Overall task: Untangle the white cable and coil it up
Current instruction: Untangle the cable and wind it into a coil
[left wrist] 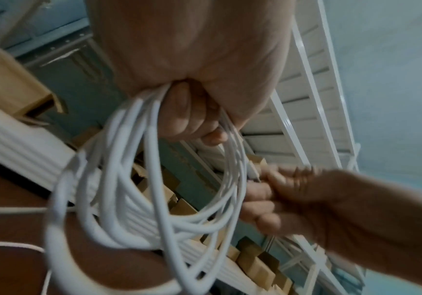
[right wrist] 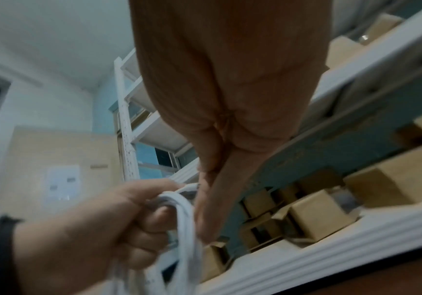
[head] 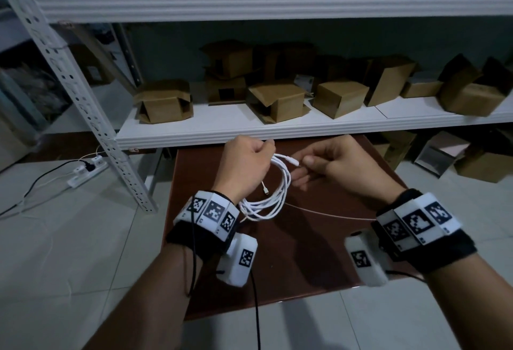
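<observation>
A white metal shelf unit (head: 277, 127) fills the background, w/ cardboard boxes (head: 280, 101) set along its boards. Just in front of its lowest visible board a dark brown table (head: 319, 252) is seen from above; left of the table, on the tiled floor, a white power strip (head: 87, 172) lies w/ a black lead plugged in.

Above the table's far half, the left hand (head: 244, 163) is closed as a fist round the top of the white cable (head: 273, 197), approx. all of which is gathered into several loops hanging below the fist toward the left wrist. One plug end (head: 265, 190) dangles inside the loops, clear of the table.

Right of the coil, over the same part of the table, the right hand (head: 333, 163) is held w/ thumb and forefinger pinched on the cable's other plug end (head: 291, 161); the remaining fingers are loosely curled just beside the loops. In the left wrist view the pinch is blurred.

A thin pale cord (head: 327, 215) is stretched across the table between the two wrists, below the coil.
</observation>
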The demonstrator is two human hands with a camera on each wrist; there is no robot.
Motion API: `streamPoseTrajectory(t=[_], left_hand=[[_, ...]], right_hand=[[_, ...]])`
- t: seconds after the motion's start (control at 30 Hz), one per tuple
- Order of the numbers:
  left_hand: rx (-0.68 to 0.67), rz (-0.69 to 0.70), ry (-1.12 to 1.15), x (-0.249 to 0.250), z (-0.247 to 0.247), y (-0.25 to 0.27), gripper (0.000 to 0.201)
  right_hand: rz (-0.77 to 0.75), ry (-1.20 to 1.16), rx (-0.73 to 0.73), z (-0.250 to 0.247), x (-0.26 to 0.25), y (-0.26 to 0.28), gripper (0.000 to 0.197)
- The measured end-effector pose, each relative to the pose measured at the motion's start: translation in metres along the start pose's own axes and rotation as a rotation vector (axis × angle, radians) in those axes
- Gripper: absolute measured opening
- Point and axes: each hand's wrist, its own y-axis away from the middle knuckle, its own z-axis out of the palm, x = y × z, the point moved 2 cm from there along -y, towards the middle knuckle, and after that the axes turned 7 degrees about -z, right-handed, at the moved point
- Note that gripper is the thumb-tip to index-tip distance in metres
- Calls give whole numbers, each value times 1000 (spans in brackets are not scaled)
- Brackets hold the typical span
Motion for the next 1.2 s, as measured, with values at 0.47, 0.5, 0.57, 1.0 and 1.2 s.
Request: streamPoseTrajectory(t=[0.47, 0.5, 0.57, 1.0, 1.2], left_hand=[[-89, -41, 78, 3, 11, 3, 59], [-83, -43, 78, 2, 11, 2, 59], [-72, -42, 78, -1, 10, -1, 58], [-195, 9, -15, 14, 18, 12, 55], [-197, -64, -71, 17, 17, 14, 42]], right_hand=[[24, 377, 355, -5, 0, 0, 15], [53, 371, 365, -6, 0, 0, 16], [83, 377, 388, -6, 0, -1, 20], [57, 225, -182, 32, -10, -2, 32], [242, -73, 28, 45, -3, 7, 37]])
